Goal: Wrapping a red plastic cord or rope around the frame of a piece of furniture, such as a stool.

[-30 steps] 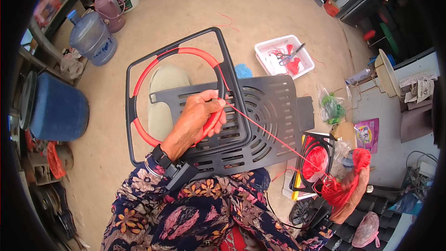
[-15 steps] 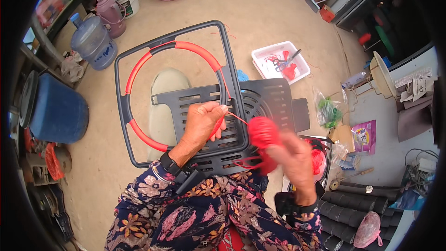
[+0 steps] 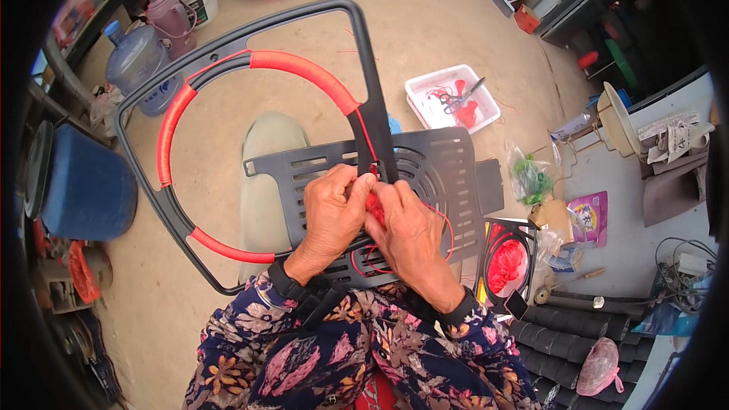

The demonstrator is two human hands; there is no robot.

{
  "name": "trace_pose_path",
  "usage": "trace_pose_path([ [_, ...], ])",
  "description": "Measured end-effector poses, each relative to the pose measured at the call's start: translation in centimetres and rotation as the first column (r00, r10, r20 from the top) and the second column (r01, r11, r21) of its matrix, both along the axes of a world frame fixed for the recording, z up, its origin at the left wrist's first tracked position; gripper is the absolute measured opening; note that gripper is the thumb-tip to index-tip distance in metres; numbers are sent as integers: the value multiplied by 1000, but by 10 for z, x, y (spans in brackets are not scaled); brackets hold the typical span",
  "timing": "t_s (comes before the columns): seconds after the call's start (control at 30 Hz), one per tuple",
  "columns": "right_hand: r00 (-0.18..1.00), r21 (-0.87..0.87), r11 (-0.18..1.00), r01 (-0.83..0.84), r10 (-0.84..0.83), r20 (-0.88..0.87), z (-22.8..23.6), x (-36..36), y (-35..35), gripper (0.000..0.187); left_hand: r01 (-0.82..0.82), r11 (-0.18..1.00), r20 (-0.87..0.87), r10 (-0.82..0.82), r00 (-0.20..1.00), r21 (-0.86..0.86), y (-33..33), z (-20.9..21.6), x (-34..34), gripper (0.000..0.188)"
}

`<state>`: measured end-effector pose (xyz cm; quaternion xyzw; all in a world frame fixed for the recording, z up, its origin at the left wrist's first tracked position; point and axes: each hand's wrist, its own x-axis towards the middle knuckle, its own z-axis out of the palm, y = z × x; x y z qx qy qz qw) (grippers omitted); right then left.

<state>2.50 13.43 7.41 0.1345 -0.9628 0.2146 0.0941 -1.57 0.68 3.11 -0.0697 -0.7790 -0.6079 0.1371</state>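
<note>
A black square frame (image 3: 361,42) with a round ring inside it stands tilted over my lap. Red cord (image 3: 304,70) is wound tightly round several stretches of the ring; bare black shows between them. My left hand (image 3: 330,209) is closed round the near right part of the ring. Against it, my right hand (image 3: 411,235) has its fingers bent over a red cord bundle (image 3: 375,209), mostly hidden between both hands. A loose cord loop (image 3: 452,235) hangs out to the right. Under the hands lies a black slotted panel (image 3: 456,153).
A white tray (image 3: 416,110) with scissors (image 3: 463,99) and red scraps sits on the floor ahead. To the right are a bag of green material (image 3: 531,181), a red cord bundle in a box (image 3: 506,266) and black rolls (image 3: 566,342). A blue barrel (image 3: 91,182) stands left.
My right hand has come left with the red cord ball, from beside the frame to against my left hand. The frame has shifted left and up and tilted.
</note>
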Motion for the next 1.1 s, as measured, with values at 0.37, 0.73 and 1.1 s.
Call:
trace_pose_path([
  [0.37,993,-97,994,-40,28,-116,-20,14,12,34,5,1000,-12,-5,1000,10,-1,-10,4,22],
  [0.73,991,-645,755,117,-128,30,-4,-27,34,14,24,987,202,-57,978,160,-7,-22,8,30],
  [1.1,568,-642,695,324,399,720,-22,-73,63,23,136,931,361,-262,895,338,-5,-15,21,25],
])
